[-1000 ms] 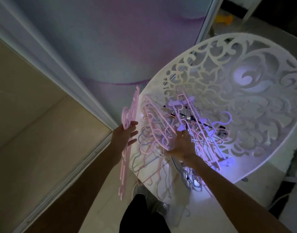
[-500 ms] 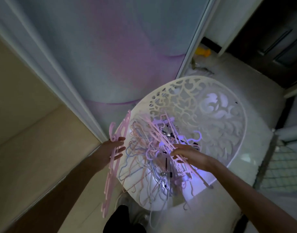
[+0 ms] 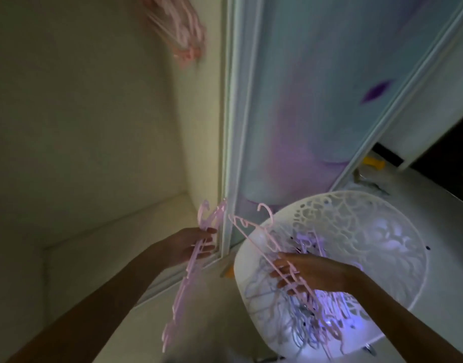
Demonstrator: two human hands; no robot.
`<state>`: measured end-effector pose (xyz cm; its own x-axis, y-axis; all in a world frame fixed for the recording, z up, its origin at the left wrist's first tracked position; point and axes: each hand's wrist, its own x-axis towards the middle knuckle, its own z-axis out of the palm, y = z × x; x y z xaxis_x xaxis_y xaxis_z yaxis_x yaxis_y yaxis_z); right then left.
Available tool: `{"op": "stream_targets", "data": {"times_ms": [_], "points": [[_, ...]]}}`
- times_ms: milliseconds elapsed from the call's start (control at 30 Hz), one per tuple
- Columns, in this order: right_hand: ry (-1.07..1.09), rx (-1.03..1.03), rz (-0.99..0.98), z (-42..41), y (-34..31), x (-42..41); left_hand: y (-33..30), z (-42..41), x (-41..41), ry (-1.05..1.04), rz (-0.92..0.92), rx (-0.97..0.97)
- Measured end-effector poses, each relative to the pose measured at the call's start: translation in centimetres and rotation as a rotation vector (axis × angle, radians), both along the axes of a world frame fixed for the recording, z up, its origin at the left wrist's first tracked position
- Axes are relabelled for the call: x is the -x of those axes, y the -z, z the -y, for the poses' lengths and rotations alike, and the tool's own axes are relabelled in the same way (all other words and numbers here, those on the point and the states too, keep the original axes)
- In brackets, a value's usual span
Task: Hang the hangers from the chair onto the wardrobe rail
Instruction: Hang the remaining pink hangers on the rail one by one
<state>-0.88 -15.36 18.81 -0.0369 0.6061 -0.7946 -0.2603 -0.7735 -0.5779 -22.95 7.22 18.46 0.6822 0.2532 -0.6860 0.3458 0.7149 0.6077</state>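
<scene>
Some pink plastic hangers (image 3: 182, 27) already hang above the white openwork chair (image 3: 369, 231); a tangled pile (image 3: 311, 310) remains on it. Left hand (image 3: 188, 247) fingers curl round a pink bundle (image 3: 188, 268); right hand (image 3: 309, 273) pinches one pink hanger (image 3: 254, 231).

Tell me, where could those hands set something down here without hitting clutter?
Bare room: the wardrobe floor, between its back wall and the door track, and the chair's patterned back. Crowded: the chair seat under the tangled hanger pile, where the right hand grips a hanger. The left hand holds hangers too.
</scene>
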Motion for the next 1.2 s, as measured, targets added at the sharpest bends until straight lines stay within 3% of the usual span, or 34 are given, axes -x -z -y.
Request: {"op": "stream_targets", "data": {"times_ms": [233, 433, 567, 900, 1200], "points": [[-0.093, -0.077, 0.198, -10.8, -7.6, 9.7, -6.3, -8.5, 10.4, -0.182, 0.002, -0.105], [-0.100, -0.259, 0.376, -18.3, -12.3, 15.4, -10.9, -14.5, 15.4, -0.291, 0.045, -0.161], [-0.091, -0.327, 0.689, -23.6, -15.4, 18.2, -14.2, -18.0, 17.7, -0.366, 0.116, -0.182], [0.016, -0.647, 1.340, -34.5, -25.3, 17.7, -20.8, -25.5, 15.8, -0.538, 0.275, -0.206], [0.098, -0.739, 1.480, -45.3, -31.3, 12.9, -24.2, -31.3, 11.3, -0.608, 0.355, -0.193]]}}
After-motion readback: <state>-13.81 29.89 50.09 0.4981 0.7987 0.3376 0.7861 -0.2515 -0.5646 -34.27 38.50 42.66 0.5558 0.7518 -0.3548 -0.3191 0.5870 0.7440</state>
